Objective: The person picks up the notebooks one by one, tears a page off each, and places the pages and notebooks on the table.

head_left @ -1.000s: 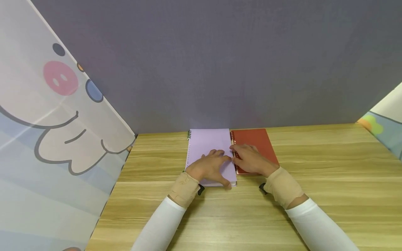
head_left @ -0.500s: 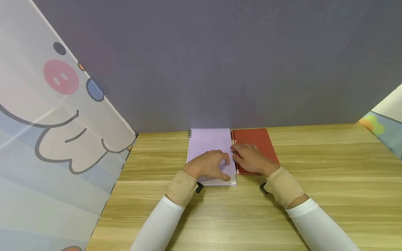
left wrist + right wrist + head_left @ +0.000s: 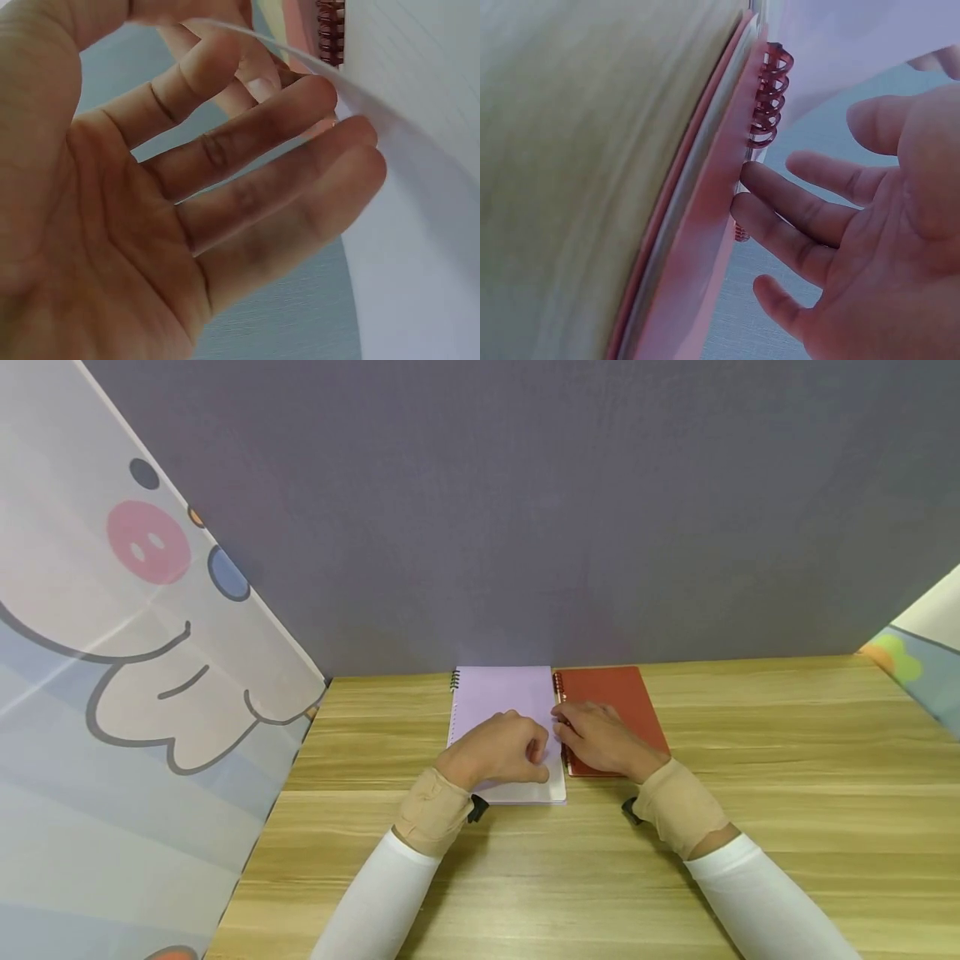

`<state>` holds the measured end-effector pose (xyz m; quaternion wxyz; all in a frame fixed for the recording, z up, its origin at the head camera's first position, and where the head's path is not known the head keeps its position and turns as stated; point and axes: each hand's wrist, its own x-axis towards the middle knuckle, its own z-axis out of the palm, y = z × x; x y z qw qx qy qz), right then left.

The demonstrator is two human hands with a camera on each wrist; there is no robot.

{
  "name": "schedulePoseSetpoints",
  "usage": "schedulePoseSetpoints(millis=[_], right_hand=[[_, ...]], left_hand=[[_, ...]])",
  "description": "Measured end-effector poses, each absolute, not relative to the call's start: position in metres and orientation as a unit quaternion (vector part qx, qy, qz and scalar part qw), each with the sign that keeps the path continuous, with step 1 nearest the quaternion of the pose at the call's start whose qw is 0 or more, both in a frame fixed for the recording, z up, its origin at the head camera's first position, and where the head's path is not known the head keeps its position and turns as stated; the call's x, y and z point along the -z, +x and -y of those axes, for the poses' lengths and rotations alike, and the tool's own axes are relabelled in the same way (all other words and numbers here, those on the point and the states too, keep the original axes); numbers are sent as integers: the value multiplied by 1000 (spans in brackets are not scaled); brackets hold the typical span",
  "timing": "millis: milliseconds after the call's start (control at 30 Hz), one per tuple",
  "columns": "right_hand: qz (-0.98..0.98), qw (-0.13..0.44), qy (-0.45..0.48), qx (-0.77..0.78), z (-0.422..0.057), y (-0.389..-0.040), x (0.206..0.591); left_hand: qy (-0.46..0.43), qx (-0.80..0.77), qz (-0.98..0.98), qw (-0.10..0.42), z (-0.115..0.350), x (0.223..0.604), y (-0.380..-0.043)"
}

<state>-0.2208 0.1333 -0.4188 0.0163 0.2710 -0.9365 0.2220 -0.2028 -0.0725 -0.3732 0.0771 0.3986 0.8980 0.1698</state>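
Note:
A lavender spiral notebook (image 3: 502, 689) lies against the back wall, its black rings at the upper left. My left hand (image 3: 495, 752) pinches the lavender cover near its right edge between thumb and index finger. In the left wrist view the lifted cover (image 3: 300, 56) curves above white pages (image 3: 420, 67), the other fingers extended below it. Directly to the right lies a smaller red spiral notebook (image 3: 615, 693). At its ringed left edge, my right hand (image 3: 600, 739) rests its fingertips. The right wrist view shows these fingers (image 3: 795, 247) against the red cover beside the dark red rings (image 3: 772, 97).
The notebooks lie on a light wood-grain table (image 3: 555, 877). A tall grey panel (image 3: 525, 510) rises along the table's back edge. At the left stands a cartoon-printed panel (image 3: 90, 710), with another printed panel (image 3: 930, 668) at the far right.
My left hand has drawn its thumb and index finger together and raised the lavender cover's lower right part, showing white pages. The right hand has stayed at the red notebook's rings.

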Motion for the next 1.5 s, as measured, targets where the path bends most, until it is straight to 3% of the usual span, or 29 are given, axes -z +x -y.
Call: schedulePoseSetpoints(millis=[333,633,1033,1333,1500], right_hand=[[933,6,252,-257,-128,-217,415],[899,16,264,-350,-124,-215,406],[847,41,282,-448,-116,-209,391],[816,5,299,-495,-110,-203,385],[820,16,317,-477,-108,-201,385]], left_hand=[[408,-157,-899,12,76,359,-197],[404,-179,-896,32,76,354,-194],[322,-163,-924,-130,82,357,-205],[319,-175,-919,-151,87,351,-206],[317,-176,-919,-155,91,346,-208]])
